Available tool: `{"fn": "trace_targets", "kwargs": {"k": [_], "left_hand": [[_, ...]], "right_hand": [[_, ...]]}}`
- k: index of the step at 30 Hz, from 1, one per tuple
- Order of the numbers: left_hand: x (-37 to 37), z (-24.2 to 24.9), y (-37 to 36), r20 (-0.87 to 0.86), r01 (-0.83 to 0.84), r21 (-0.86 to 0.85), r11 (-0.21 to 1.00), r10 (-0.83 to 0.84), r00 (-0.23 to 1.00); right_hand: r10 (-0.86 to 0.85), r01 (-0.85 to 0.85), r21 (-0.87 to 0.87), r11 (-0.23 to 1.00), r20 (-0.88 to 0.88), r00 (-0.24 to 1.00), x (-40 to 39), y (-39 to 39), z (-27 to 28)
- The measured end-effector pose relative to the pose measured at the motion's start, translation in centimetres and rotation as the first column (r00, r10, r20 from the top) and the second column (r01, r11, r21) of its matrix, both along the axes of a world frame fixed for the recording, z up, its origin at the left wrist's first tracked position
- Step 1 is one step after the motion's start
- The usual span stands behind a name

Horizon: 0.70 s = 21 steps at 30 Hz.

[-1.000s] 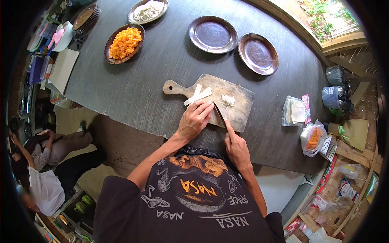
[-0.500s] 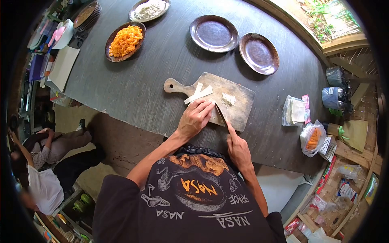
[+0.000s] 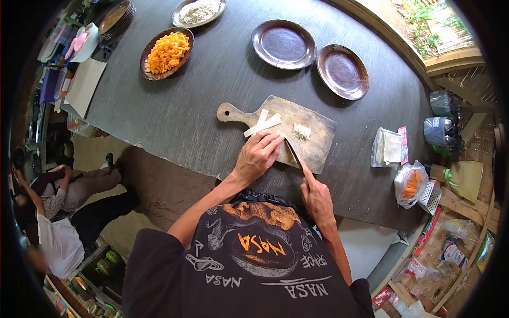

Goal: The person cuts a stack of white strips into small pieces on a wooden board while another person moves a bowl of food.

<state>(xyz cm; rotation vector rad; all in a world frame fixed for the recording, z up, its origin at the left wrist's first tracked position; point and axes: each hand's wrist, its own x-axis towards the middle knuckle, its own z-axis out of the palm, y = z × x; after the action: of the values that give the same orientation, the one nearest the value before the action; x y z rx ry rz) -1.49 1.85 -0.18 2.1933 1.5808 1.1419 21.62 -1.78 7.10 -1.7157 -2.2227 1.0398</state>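
A wooden cutting board (image 3: 313, 119) with a handle lies near the front edge of the dark table. My right hand (image 3: 317, 199) is closed around a knife (image 3: 292, 151), its blade down on the board beside my left fingertips. With bent fingers, my left hand (image 3: 259, 155) presses on the board and pins a pale piece mostly hidden beneath it. Flat white strips (image 3: 263, 123) of some food lie crossed just beyond those fingers. To the right of the blade sits a small heap of finely cut white bits (image 3: 302, 131).
Orange chopped food fills a brown plate (image 3: 144, 69) at back left, near a plate of white food (image 3: 199, 12). Two brown plates (image 3: 283, 44) stand beyond the board. Bagged carrots (image 3: 411, 184) and a plastic packet (image 3: 388, 147) lie right. People (image 3: 61, 244) sit at left.
The whole view has shifted slightly. My hands, the knife and the board keep nearly the same arrangement, with the blade still beside my left fingertips.
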Motion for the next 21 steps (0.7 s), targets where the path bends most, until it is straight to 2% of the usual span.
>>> {"fn": "trace_targets", "kwargs": {"k": [2, 7, 16, 21], "left_hand": [[0.0, -0.2, -0.1, 0.000, 0.027, -0.029, 0.999, -0.027, 1.000], [0.0, -0.5, -0.3, -0.008, 0.023, -0.015, 1.000, -0.023, 1.000], [0.2, -0.1, -0.1, 0.003, 0.003, 0.000, 1.000, -0.003, 1.000], [0.2, -0.3, -0.1, -0.006, 0.012, -0.007, 1.000, -0.012, 1.000]], "right_hand": [[-0.015, 0.016, -0.036, 0.999, 0.029, 0.999, 0.4, -0.4, 0.1], [-0.018, 0.017, -0.020, 1.000, -0.058, 0.998, 0.1, -0.4, -1.0], [-0.040, 0.039, -0.017, 0.999, -0.076, 0.996, -1.0, 0.6, -0.7], [-0.024, 0.024, -0.021, 1.000, -0.010, 1.000, -1.1, 1.0, -0.1]]}}
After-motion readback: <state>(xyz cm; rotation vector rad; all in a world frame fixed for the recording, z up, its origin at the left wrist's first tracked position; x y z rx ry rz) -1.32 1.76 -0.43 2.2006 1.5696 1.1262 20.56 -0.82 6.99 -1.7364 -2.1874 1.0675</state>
